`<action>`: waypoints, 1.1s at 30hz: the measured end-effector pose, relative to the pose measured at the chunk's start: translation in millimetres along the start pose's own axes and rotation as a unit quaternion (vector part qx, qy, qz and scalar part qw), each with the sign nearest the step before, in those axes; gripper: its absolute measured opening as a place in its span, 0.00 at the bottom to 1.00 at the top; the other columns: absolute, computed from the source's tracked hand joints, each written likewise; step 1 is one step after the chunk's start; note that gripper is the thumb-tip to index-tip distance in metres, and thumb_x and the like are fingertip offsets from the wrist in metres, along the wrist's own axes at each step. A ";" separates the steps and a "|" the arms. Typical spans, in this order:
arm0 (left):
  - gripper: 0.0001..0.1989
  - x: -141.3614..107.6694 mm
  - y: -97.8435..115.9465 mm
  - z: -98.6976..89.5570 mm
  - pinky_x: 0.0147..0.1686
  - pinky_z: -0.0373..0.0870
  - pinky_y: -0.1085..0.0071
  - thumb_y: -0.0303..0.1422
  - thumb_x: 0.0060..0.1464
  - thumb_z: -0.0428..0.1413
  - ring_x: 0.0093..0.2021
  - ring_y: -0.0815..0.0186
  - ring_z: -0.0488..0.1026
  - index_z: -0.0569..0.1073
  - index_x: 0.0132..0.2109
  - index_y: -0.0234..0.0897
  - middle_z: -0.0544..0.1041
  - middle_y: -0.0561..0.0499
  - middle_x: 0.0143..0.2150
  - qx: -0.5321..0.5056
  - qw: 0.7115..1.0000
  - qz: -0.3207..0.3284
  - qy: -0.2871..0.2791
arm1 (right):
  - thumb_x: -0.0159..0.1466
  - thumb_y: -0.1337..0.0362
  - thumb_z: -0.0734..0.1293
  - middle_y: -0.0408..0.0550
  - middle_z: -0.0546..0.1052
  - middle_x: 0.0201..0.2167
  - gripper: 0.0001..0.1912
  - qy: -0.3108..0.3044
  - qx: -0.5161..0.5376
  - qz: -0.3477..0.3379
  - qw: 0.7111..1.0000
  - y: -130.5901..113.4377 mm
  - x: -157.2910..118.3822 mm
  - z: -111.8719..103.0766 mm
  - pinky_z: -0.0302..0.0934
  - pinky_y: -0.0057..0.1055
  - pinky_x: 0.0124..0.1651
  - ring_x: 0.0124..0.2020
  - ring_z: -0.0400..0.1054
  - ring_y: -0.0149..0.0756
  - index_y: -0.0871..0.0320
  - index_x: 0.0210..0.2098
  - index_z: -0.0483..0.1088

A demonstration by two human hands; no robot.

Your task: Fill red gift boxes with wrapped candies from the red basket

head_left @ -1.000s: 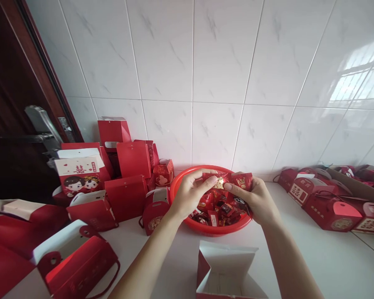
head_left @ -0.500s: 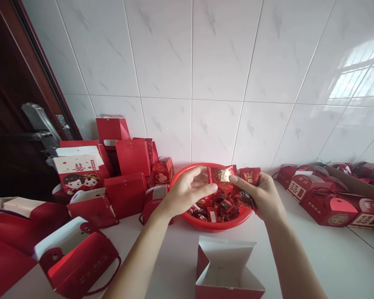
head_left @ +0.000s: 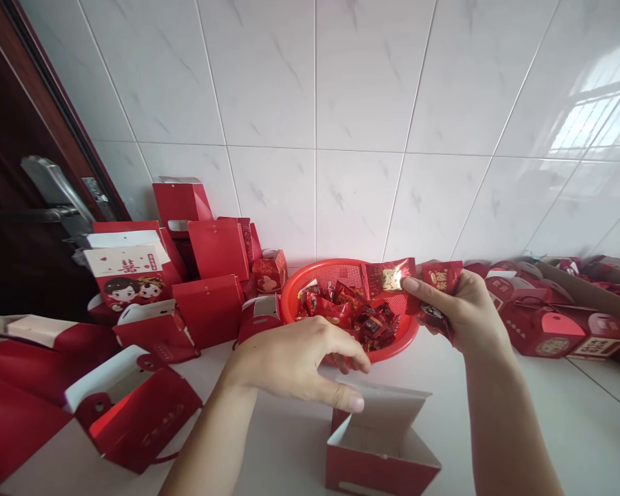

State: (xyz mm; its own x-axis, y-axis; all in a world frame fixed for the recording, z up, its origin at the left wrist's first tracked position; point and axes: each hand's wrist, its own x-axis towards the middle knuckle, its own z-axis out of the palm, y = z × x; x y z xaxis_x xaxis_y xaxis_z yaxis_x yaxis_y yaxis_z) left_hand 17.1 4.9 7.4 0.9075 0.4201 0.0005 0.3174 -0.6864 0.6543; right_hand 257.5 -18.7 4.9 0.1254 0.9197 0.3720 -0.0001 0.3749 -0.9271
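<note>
Several red wrapped candies [head_left: 393, 277] are pinched in my right hand [head_left: 468, 303], held above the right rim of the red plastic basket [head_left: 292, 293]. One of them carries a shiny gold print. More wrapped candies [head_left: 335, 310] lie heaped inside the basket. My left hand [head_left: 302, 358] hovers between the basket and an open gift box [head_left: 382, 465], its fingers apart and nothing in it. That box stands in front of me, red outside and white inside, with its top flaps up. The left hand hides part of the box's back left edge and the basket's front.
Many red gift boxes [head_left: 211, 313] stand crowded on the left, one printed with two cartoon figures [head_left: 134, 279]. Handled red boxes [head_left: 534, 331] and a cardboard carton [head_left: 573, 286] sit on the right. A tiled wall [head_left: 362, 200] rises behind; a dark door [head_left: 10, 172] is at far left.
My left hand has let go of the candies and come down toward the open box. My right hand has shifted right, still holding the candies. The view has tilted slightly.
</note>
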 end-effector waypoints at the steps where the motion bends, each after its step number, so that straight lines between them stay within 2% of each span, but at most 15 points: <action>1: 0.13 0.8 1.2 1.2 0.41 0.68 0.71 0.35 0.55 0.65 0.42 0.62 0.78 0.82 0.47 0.38 0.83 0.49 0.44 0.009 1.000 -0.006 0.006 | 0.49 0.54 0.82 0.39 0.67 0.12 0.23 0.008 -0.003 -0.001 1.000 -2.5 -1.8 -0.2 0.48 0.23 0.12 0.12 0.55 0.23 0.58 0.15 0.67; 3: 0.07 2.7 3.5 3.4 0.38 0.67 0.72 0.30 0.56 0.62 0.36 0.65 0.77 0.83 0.42 0.38 0.84 0.51 0.38 0.037 0.999 -0.018 0.023 | 0.50 0.54 0.81 0.39 0.68 0.12 0.23 0.023 -0.009 0.001 1.000 -7.1 -5.4 -0.6 0.48 0.23 0.12 0.12 0.55 0.23 0.58 0.15 0.68; 6: 0.12 5.8 3.6 4.9 0.35 0.65 0.71 0.26 0.60 0.55 0.31 0.65 0.76 0.82 0.33 0.39 0.82 0.53 0.31 0.077 0.992 -0.036 0.099 | 0.51 0.53 0.81 0.41 0.69 0.13 0.21 0.008 -0.033 -0.001 0.999 -12.5 -10.1 -1.8 0.49 0.24 0.11 0.12 0.56 0.24 0.58 0.16 0.70; 9: 0.11 6.9 -1.3 4.3 0.36 0.65 0.70 0.30 0.61 0.54 0.32 0.63 0.77 0.82 0.36 0.42 0.82 0.54 0.32 0.093 0.979 -0.061 0.173 | 0.52 0.52 0.80 0.42 0.69 0.13 0.20 -0.044 -0.072 -0.005 0.996 -16.6 -14.6 -2.8 0.47 0.24 0.09 0.11 0.55 0.24 0.59 0.18 0.73; 12: 0.10 6.1 -7.6 2.9 0.33 0.65 0.69 0.32 0.61 0.54 0.26 0.63 0.72 0.81 0.41 0.45 0.75 0.57 0.23 0.099 0.971 -0.088 0.200 | 0.54 0.52 0.78 0.42 0.71 0.14 0.16 -0.092 -0.121 0.014 0.988 -19.8 -19.7 -2.1 0.46 0.23 0.07 0.10 0.55 0.24 0.59 0.23 0.77; 14: 0.10 5.8 -10.6 1.9 0.32 0.64 0.70 0.31 0.59 0.53 0.26 0.63 0.72 0.80 0.39 0.44 0.75 0.56 0.24 0.095 0.972 -0.084 0.199 | 0.55 0.54 0.78 0.41 0.71 0.13 0.13 -0.107 -0.149 0.034 0.982 -20.6 -22.5 -0.7 0.46 0.21 0.07 0.10 0.58 0.25 0.58 0.26 0.79; 18: 0.13 6.2 -13.2 -0.4 0.35 0.65 0.70 0.27 0.58 0.52 0.34 0.62 0.76 0.81 0.34 0.42 0.81 0.52 0.33 0.091 0.981 -0.072 0.157 | 0.57 0.58 0.75 0.41 0.72 0.14 0.07 -0.162 -0.206 0.061 0.963 -16.9 -24.7 3.9 0.44 0.21 0.06 0.12 0.66 0.31 0.55 0.29 0.80; 21: 0.12 5.6 -12.8 -1.7 0.35 0.65 0.70 0.27 0.57 0.54 0.34 0.62 0.76 0.82 0.35 0.43 0.81 0.53 0.34 0.092 0.982 -0.091 0.136 | 0.59 0.64 0.73 0.39 0.72 0.14 0.03 -0.195 -0.250 0.030 0.948 -11.3 -24.1 10.0 0.44 0.21 0.07 0.09 0.59 0.25 0.54 0.28 0.80; 24: 0.10 3.9 -11.7 -2.0 0.37 0.67 0.70 0.28 0.55 0.56 0.40 0.60 0.77 0.83 0.38 0.45 0.83 0.53 0.40 0.084 0.982 -0.112 0.129 | 0.58 0.68 0.72 0.39 0.74 0.16 0.04 -0.226 -0.254 0.020 0.940 -6.5 -23.7 16.1 0.43 0.21 0.07 0.08 0.53 0.21 0.54 0.28 0.80; 28: 0.15 2.4 -10.7 -2.1 0.39 0.68 0.70 0.27 0.55 0.55 0.48 0.57 0.77 0.82 0.45 0.47 0.82 0.53 0.47 0.087 0.980 -0.136 0.115 | 0.59 0.65 0.73 0.36 0.68 0.12 0.02 -0.225 -0.216 0.044 0.949 -5.3 -23.1 17.6 0.43 0.21 0.06 0.08 0.52 0.22 0.54 0.30 0.81; 30: 0.17 2.2 -10.4 -2.5 0.38 0.67 0.70 0.26 0.54 0.55 0.48 0.58 0.77 0.82 0.46 0.47 0.81 0.53 0.49 0.091 0.980 -0.139 0.105 | 0.59 0.63 0.73 0.35 0.65 0.10 0.03 -0.216 -0.218 0.052 0.950 -6.5 -22.5 15.7 0.43 0.21 0.06 0.07 0.52 0.23 0.54 0.32 0.82; 33: 0.17 2.2 -10.0 -2.9 0.37 0.66 0.70 0.26 0.54 0.55 0.46 0.58 0.77 0.82 0.47 0.48 0.81 0.53 0.48 0.097 0.981 -0.134 0.099 | 0.59 0.62 0.73 0.35 0.66 0.10 0.06 -0.216 -0.228 0.068 0.947 -7.4 -21.4 12.7 0.45 0.22 0.07 0.07 0.52 0.24 0.53 0.35 0.83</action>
State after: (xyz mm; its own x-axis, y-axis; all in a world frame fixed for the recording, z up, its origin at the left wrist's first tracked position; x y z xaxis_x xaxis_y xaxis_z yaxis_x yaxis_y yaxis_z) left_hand 15.1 14.4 3.1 0.7192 0.6948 0.0064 0.6013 -0.6270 0.4952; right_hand 242.3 -39.7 4.4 -0.2625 0.9547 0.1403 0.4545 0.2506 -0.8548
